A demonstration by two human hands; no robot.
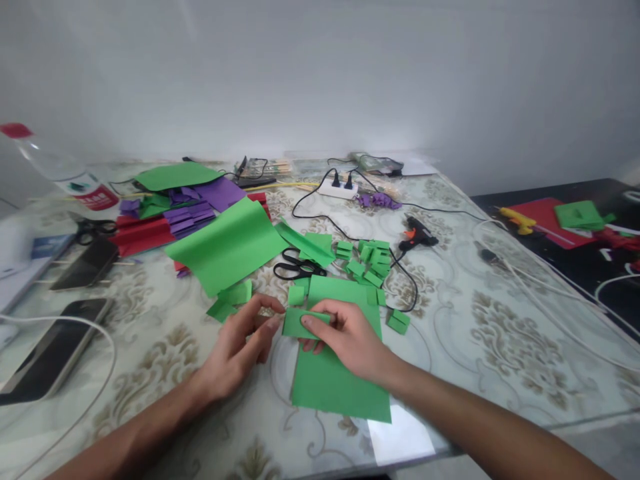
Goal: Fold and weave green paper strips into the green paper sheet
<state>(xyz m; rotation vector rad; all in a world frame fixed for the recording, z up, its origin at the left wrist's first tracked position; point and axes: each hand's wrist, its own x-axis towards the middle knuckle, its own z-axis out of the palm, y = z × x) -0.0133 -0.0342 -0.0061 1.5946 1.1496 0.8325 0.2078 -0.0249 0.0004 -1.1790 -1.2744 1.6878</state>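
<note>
My left hand (240,343) and my right hand (345,340) meet over the table and both pinch a small green paper strip (296,323). The left fingers grip its left end, and the right fingers fold over its right part. Under the hands lies a larger green paper sheet (337,387). Black scissors (296,268) rest just beyond the hands. Several small folded green paper pieces (373,260) lie in a pile to the right of the scissors.
A curled green sheet (225,250), purple and red paper (185,213), a glue gun (417,235) with cable, a power strip (339,189), two phones (55,347) and a plastic bottle (70,177) lie on the patterned table (500,320). A dark side table (575,233) stands at the right.
</note>
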